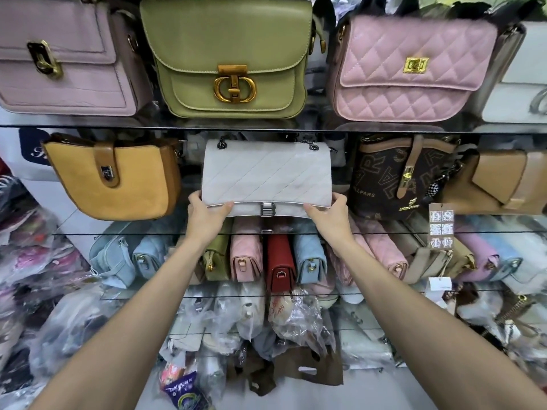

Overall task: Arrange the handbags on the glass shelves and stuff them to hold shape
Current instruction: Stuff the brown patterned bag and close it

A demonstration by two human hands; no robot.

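Note:
A pale grey quilted handbag with a dark chain strap and a metal clasp stands upright in the middle of the second glass shelf. My left hand grips its lower left corner, thumb on the front flap. My right hand grips its lower right corner the same way. Left of it stands a mustard bag, right of it a brown lettered bag. On the top shelf stand a mauve bag, an olive bag and a pink quilted bag.
A tan bag sits at the far right of the second shelf. Several small bags stand packed side by side on the third shelf, among them a red one. Plastic-wrapped bags lie piled below and at the left. A white price tag hangs at the right.

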